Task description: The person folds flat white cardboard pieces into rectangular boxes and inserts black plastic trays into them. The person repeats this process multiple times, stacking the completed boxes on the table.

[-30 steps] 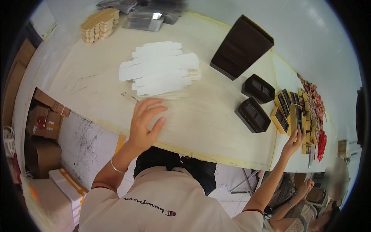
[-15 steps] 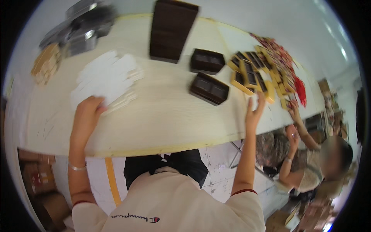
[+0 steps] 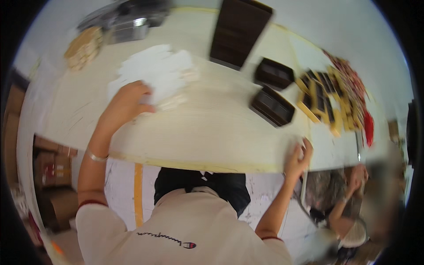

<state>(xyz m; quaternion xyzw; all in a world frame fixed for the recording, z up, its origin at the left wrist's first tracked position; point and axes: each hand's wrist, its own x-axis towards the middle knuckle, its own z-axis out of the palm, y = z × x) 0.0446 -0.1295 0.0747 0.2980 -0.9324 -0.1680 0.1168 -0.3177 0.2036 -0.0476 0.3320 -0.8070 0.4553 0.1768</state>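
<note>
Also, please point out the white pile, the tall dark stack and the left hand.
White pile point(image 3: 154, 70): head view, on its top surface.
Tall dark stack point(image 3: 240, 33): head view, on its broad side.
Left hand point(image 3: 125, 102): head view, on its back.

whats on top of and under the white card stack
The left hand is over the near-left part of the white card stack; blur hides whether it touches. Off-white layers show at the lower right; the tabletop directly beneath is covered.

bkgd: wht wall point(image 3: 318, 26) | pale tbl point(image 3: 212, 137), yel edge point(image 3: 221, 167) | wht flr point(image 3: 121, 176), yel stripe point(image 3: 138, 194)
</note>
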